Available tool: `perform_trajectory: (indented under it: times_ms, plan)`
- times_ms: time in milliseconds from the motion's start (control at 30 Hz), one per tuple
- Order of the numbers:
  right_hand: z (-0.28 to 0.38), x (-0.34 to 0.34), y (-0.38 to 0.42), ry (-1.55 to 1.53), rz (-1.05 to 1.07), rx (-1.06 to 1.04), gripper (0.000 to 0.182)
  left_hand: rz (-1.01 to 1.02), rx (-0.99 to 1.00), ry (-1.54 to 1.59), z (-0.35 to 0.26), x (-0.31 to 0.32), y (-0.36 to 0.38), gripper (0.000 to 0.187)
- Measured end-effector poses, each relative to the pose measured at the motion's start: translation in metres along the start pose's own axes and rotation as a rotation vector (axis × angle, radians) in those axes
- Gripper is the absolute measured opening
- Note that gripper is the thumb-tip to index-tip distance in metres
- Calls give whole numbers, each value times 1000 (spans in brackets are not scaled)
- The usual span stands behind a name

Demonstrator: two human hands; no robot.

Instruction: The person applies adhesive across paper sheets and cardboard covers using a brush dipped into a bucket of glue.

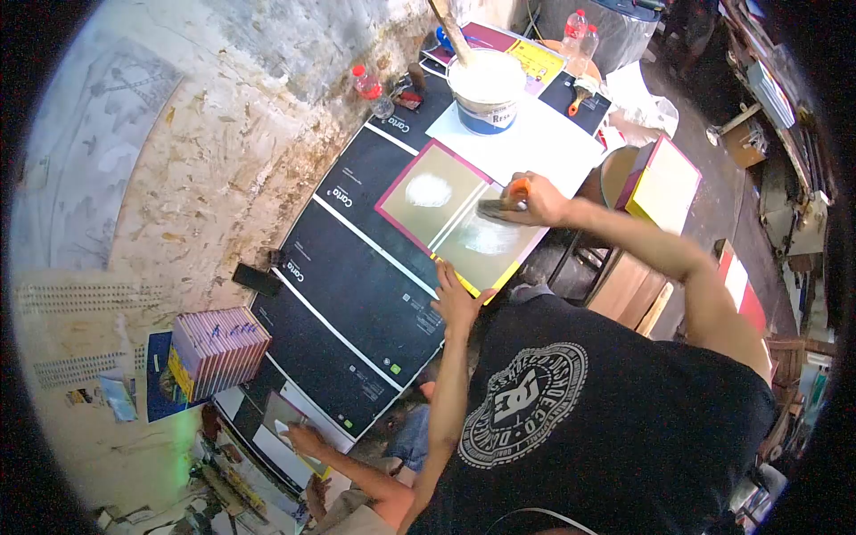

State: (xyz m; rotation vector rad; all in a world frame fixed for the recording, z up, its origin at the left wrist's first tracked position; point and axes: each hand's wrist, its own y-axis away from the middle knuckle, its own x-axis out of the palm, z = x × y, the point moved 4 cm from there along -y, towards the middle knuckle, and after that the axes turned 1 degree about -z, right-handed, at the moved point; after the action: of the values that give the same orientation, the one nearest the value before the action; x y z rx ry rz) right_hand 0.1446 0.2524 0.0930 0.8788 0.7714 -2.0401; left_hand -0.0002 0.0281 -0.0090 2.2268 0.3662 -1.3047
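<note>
A hardback book cover (403,223) lies opened out, its grey-brown boards edged in magenta and yellow, with a pale strip down the middle. My right hand (535,200) grips an orange-handled brush (501,211), whose bristles touch the right board over a smeared white patch (486,235). A second white patch (429,190) sits on the left board. My left hand (456,296) rests at the cover's near yellow edge, fingers spread. Just beyond the cover stands a white tub (488,114) of white paste with a wooden stick (452,34) in it.
Black printed sheets (357,276) cover the table. Behind are plastic bottles (366,82) and another brush (581,93). Book stacks stand at left (221,348) and right (664,187). A co-worker's hand (305,441) is over another board at lower left. A phone-like black object (256,279) lies near the wall.
</note>
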Motion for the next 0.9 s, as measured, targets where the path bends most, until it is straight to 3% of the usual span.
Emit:
perform_trajectory:
  times_ms: [100,167,200,300,367,433,467,500,533,567,600,633,700,767,833,900]
  plan:
    - [20,46,7,-218,-161,350,41,-25,16,4,0,1,0,126]
    - [19,90,15,-273,-71,413,43,-3,28,16,-3,-2,-3,127]
    - [5,109,24,-32,-143,312,43,-16,44,30,0,3,-3,127]
    - [-62,84,34,-4,-221,664,46,3,26,-22,1,1,-1,125]
    - [-76,28,24,188,-131,638,39,-10,28,-5,0,1,0,124]
    - [-69,-5,16,350,-310,446,37,-14,42,37,2,1,-2,125]
    - [-63,-8,11,297,-352,447,33,-22,49,57,4,3,-5,126]
    - [-55,-1,9,73,-384,470,34,-19,50,75,5,5,-3,127]
    - [-35,8,7,-32,-359,465,49,-5,34,68,4,5,-2,128]
    - [-6,19,6,7,-381,518,50,10,22,56,4,4,-2,129]
    - [19,28,9,-140,-345,479,46,25,14,41,3,3,-4,131]
    - [14,59,17,-107,-244,411,37,3,44,57,3,4,-5,130]
    - [13,76,35,61,-319,220,40,-42,98,87,8,11,-5,130]
    - [-26,56,65,-29,-297,613,41,-50,121,81,10,13,-5,127]
    - [-66,25,82,286,-310,529,46,-35,108,71,8,11,-6,127]
    - [-72,-10,89,368,-321,581,47,-35,110,55,11,12,-3,127]
